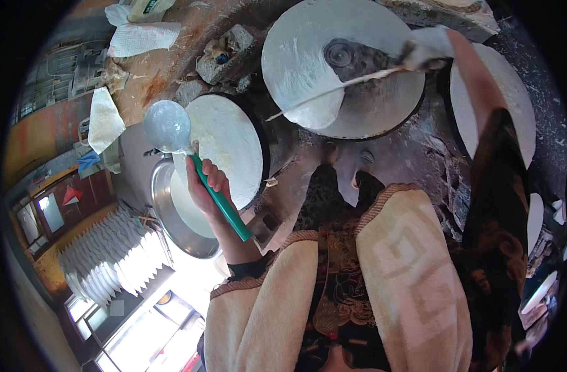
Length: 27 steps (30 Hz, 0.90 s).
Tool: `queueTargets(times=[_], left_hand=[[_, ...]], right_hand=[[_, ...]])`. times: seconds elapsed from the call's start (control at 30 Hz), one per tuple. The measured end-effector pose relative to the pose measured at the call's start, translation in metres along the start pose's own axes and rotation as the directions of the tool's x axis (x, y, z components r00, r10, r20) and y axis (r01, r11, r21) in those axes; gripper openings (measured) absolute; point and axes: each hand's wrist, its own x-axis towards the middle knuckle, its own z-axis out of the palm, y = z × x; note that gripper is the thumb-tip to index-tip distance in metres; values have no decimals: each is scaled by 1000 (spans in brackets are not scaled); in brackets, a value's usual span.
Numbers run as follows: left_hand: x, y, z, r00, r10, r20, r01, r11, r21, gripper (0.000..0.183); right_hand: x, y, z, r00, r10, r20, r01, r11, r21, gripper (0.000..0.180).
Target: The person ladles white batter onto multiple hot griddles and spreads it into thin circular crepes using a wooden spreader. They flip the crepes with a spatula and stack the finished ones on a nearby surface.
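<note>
My left hand grips the green handle of a ladle, whose rounded metal bowl is coated in white. Below that hand is a wide metal basin of white liquid. My right hand, blurred and in what looks like a whitish glove or cloth, holds a long thin stick across a large round griddle. White batter covers part of the griddle. A dark patch with rings shows near its middle.
A second round griddle with a white surface stands at left, and a third lies under my right forearm. Bricks or stone blocks sit behind. White fringed items hang at far left. Crumpled debris lies on the right.
</note>
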Motion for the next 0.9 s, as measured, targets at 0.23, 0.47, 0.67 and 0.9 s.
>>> queueTargets(times=[0.23,0.47,0.67,0.9], left_hand=[[17,16,-26,990,-63,129,72,995,-72,31],[34,18,-4,969,-117,220,126,992,-29,33],[20,46,-14,945,-239,225,209,966,150,43],[12,72,-50,962,-145,232,94,971,218,44]], right_hand=[[-165,44,83,863,246,-441,-85,931,354,32],[-78,-107,332,960,97,-263,193,454,870,47],[-12,-212,319,691,530,-492,-148,770,621,40],[-81,-158,311,420,696,-583,-416,718,557,36]])
